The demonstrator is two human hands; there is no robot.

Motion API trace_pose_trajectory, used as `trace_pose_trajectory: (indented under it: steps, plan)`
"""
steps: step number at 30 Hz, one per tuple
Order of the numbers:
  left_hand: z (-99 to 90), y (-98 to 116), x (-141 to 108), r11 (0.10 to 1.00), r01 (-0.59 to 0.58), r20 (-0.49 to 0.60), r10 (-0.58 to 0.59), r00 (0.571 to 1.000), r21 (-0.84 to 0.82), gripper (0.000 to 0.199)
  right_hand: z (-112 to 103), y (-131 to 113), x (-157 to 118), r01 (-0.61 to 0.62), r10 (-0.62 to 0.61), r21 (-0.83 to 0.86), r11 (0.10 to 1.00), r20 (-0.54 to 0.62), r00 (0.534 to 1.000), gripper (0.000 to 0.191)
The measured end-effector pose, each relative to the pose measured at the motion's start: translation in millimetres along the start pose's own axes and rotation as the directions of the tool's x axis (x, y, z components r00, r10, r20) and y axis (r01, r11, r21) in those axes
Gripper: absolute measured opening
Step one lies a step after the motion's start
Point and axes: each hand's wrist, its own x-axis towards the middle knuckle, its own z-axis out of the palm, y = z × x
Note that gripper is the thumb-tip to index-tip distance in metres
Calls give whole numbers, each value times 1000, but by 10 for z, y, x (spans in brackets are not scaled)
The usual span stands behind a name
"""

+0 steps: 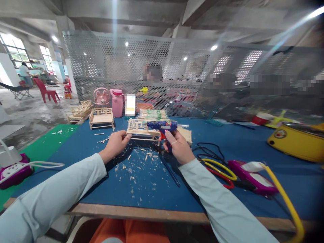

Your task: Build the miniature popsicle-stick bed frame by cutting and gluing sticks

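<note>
My left hand [116, 144] pinches the left end of a small wooden stick frame [143, 130], which is raised over the blue table. My right hand [179, 145] is wrapped round the grip of a blue glue gun [164, 126]. The gun's nozzle points left, over the frame, and a clear glue stick juts from its back. Part of the frame is hidden behind the gun. Short sticks [148, 155] and whitish bits lie on the table below my hands.
Finished wooden pieces [102, 118] stand at the back left, beside a pink jug [117, 104]. Stick bundles [152, 114] lie behind the frame. Cables [220, 168], a purple power strip [254, 178] and a yellow pot [297, 141] occupy the right. A perforated metal screen [106, 64] stands behind.
</note>
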Motion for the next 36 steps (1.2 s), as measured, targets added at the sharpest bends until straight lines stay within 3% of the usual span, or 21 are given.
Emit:
trace_pose_trajectory:
  steps: [24, 36]
  plan:
    - [2, -10, 12, 1000, -9, -12, 9, 1000, 27, 35, 20, -11, 5, 17, -17, -6, 1000, -16, 1000, 33]
    - [4, -11, 5, 1000, -21, -12, 21, 1000, 19, 36, -172, -119, -2, 7, -9, -47, 999, -42, 999, 33]
